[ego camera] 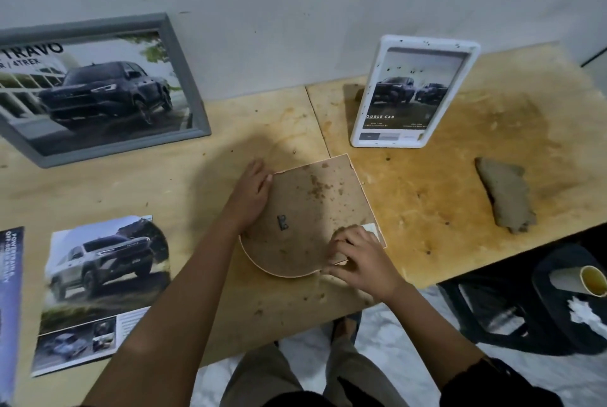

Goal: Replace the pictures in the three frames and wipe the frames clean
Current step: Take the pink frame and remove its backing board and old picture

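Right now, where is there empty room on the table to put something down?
Bare wood lies between the grey-framed truck picture and the white upright frame, and between the brown face-down frame and the crumpled brown cloth. The left is crowded by the loose truck print; the left hand and right hand fill the front middle.

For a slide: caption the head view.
Left hand rests on a face-down frame while the right hand pinches its corner; grey frame and white frame stand behind.
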The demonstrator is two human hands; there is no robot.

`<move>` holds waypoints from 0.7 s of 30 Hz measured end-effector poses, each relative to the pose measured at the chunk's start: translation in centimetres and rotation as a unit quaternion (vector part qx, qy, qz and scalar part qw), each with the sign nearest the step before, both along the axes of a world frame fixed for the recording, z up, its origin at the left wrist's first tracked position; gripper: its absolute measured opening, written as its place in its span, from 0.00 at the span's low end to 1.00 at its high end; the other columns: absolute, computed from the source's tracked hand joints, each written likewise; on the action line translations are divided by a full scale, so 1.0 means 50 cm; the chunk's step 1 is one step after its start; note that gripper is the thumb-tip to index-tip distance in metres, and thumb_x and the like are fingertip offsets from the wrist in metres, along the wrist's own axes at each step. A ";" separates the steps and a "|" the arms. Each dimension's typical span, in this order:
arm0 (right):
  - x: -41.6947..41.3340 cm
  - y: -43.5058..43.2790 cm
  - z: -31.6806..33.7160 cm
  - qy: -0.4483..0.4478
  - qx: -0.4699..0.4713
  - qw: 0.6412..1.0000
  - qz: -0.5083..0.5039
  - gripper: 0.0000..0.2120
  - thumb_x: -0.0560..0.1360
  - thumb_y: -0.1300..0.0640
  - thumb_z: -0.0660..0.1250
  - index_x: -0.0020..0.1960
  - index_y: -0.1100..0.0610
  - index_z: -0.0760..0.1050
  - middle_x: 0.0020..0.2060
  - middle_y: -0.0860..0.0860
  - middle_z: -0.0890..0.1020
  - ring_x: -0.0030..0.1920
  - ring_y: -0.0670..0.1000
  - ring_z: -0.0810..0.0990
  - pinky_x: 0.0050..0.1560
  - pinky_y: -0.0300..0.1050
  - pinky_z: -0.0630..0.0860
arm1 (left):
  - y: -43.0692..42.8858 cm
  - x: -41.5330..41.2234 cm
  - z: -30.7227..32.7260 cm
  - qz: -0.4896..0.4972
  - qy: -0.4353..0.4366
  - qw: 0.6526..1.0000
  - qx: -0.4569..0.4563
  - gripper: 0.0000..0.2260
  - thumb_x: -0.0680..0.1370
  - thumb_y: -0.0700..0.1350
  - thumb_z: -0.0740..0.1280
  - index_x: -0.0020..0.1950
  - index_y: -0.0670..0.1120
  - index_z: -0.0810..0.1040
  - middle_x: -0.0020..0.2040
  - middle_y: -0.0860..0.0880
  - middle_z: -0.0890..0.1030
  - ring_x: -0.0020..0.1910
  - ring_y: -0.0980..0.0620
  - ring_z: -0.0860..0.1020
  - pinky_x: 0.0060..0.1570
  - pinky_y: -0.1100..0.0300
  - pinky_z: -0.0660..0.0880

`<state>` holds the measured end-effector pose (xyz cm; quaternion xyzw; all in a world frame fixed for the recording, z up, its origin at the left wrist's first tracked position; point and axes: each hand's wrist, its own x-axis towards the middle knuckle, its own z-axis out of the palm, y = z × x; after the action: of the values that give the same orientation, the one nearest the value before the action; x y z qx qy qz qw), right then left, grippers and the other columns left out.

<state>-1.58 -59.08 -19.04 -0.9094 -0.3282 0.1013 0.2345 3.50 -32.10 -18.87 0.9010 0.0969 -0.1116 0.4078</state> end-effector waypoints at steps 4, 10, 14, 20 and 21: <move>0.038 0.010 0.025 0.040 -0.016 0.999 0.032 0.13 0.76 0.44 0.60 0.43 0.52 0.74 0.39 0.45 0.75 0.44 0.48 0.71 0.45 0.44 0.68 | -0.014 -0.064 -0.005 0.130 -0.046 0.990 -0.019 0.22 0.82 0.49 0.54 0.75 0.43 0.60 0.76 0.47 0.58 0.75 0.51 0.56 0.71 0.57 0.53; 0.105 0.071 0.061 0.090 -0.066 0.986 0.128 0.10 0.76 0.51 0.60 0.51 0.54 0.77 0.47 0.49 0.80 0.46 0.51 0.76 0.49 0.52 0.74 | -0.076 -0.258 0.008 0.267 -0.063 0.961 -0.045 0.29 0.78 0.56 0.61 0.75 0.44 0.58 0.75 0.46 0.60 0.74 0.52 0.58 0.70 0.60 0.55; 0.150 0.160 0.090 0.084 -0.144 0.959 0.231 0.16 0.75 0.53 0.64 0.63 0.52 0.70 0.58 0.50 0.74 0.53 0.51 0.74 0.53 0.45 0.73 | -0.126 -0.330 0.017 0.223 -0.019 0.974 -0.011 0.56 0.60 0.81 0.50 0.76 0.45 0.48 0.74 0.55 0.48 0.74 0.58 0.48 0.73 0.60 0.49; 0.161 0.275 0.108 -0.023 -0.293 0.878 0.378 0.33 0.70 0.49 0.69 0.71 0.47 0.61 0.65 0.52 0.66 0.62 0.56 0.69 0.55 0.54 0.75 | -0.153 -0.325 -0.009 0.190 -0.016 0.973 0.131 0.53 0.66 0.79 0.47 0.74 0.37 0.58 0.74 0.41 0.59 0.74 0.45 0.57 0.72 0.50 0.52; 0.160 0.289 0.109 -0.040 -0.315 0.861 0.398 0.35 0.70 0.47 0.70 0.72 0.47 0.59 0.66 0.53 0.66 0.63 0.56 0.68 0.56 0.55 0.74 | -0.154 -0.324 -0.012 0.189 -0.011 0.973 0.135 0.52 0.67 0.78 0.48 0.73 0.36 0.60 0.74 0.40 0.62 0.74 0.44 0.58 0.71 0.49 0.53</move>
<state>6.40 -44.65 -13.59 -0.7303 -0.6216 0.2476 -0.1381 -12.72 -39.80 -19.47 0.9143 0.2752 -0.0082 0.2972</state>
